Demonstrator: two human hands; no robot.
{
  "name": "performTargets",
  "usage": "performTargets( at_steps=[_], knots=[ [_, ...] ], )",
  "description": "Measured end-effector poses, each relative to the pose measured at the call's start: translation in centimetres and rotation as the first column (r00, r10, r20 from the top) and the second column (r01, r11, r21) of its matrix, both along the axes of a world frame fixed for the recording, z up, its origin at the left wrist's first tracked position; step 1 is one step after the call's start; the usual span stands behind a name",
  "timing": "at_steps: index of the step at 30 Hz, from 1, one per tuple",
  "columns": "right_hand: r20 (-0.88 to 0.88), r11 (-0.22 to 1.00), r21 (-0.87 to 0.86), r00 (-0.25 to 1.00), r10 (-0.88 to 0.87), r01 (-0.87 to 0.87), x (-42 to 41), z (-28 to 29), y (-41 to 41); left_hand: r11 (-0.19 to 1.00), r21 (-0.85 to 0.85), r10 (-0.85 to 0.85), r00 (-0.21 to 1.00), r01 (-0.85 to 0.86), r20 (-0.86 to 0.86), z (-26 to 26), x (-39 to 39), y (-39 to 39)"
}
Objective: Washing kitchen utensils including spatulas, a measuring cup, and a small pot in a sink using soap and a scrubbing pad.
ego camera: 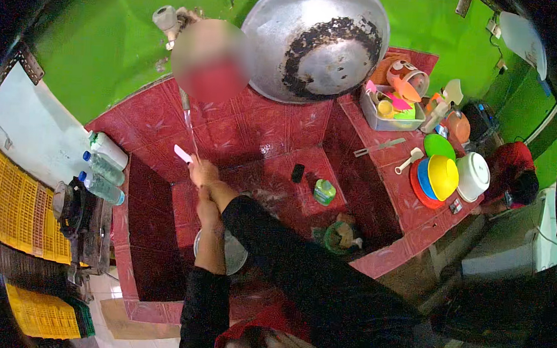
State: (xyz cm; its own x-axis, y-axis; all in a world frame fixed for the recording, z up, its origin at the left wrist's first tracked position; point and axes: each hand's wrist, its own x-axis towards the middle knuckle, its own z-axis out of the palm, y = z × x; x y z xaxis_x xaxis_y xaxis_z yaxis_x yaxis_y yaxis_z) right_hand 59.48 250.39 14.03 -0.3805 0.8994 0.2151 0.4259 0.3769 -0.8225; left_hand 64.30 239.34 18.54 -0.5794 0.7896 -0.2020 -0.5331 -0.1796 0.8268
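Observation:
My right hand (204,172) is closed around a pale knife-like utensil (182,154), whose flat end points up and left. A thin stream of water (189,129) falls from a spout (185,100) onto this hand. My left hand (206,207) is raised against the underside of my right hand and wrist; its fingers are partly hidden, so its grip is unclear. Below my forearms, a round metal basin (232,254) stands in the red-tiled wash area, partly covered by my left arm.
A large blackened metal wok (320,48) leans on the wall. A green bottle (325,192) and dark block (298,173) sit on a tiled step. The right ledge bears a utensil bin (392,123) and a yellow bowl (441,178). Plastic bottles (104,167) line the left ledge. A person (515,172) is far right.

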Motion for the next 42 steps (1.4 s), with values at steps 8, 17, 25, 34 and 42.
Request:
performTargets(
  at_steps=[8, 17, 25, 34, 42],
  knots=[
    [-0.061, 0.997, 0.042, 0.996, -0.061, 0.064, -0.2, -1.1, -0.9, 0.905, -0.222, -0.381, 0.924, 0.363, -0.044, 1.9, 0.1, -4.6],
    [0.230, 0.986, 0.045, 0.962, 0.146, -0.160, 9.6, -3.2, -6.9, 0.991, -0.022, -0.130, 0.990, 0.129, -0.061, -11.5, -4.8, 3.6],
    [0.308, 0.903, -0.371, 0.889, 0.339, -0.216, 20.8, -2.8, -9.2, 0.979, -0.098, -0.183, 0.982, 0.179, -0.039, -18.8, -2.9, 4.9],
    [0.423, 0.766, 0.557, 0.684, -0.594, 0.321, 47.7, 0.2, -8.9, 0.785, -0.533, -0.614, 0.283, 0.316, -0.737, -17.2, -3.5, -7.8],
    [0.505, 0.674, 0.505, 0.448, -0.737, 0.539, 61.5, -0.6, -11.4, 0.666, -0.724, -0.742, 0.256, 0.180, -0.619, -12.3, 6.0, -16.7]
  ],
)
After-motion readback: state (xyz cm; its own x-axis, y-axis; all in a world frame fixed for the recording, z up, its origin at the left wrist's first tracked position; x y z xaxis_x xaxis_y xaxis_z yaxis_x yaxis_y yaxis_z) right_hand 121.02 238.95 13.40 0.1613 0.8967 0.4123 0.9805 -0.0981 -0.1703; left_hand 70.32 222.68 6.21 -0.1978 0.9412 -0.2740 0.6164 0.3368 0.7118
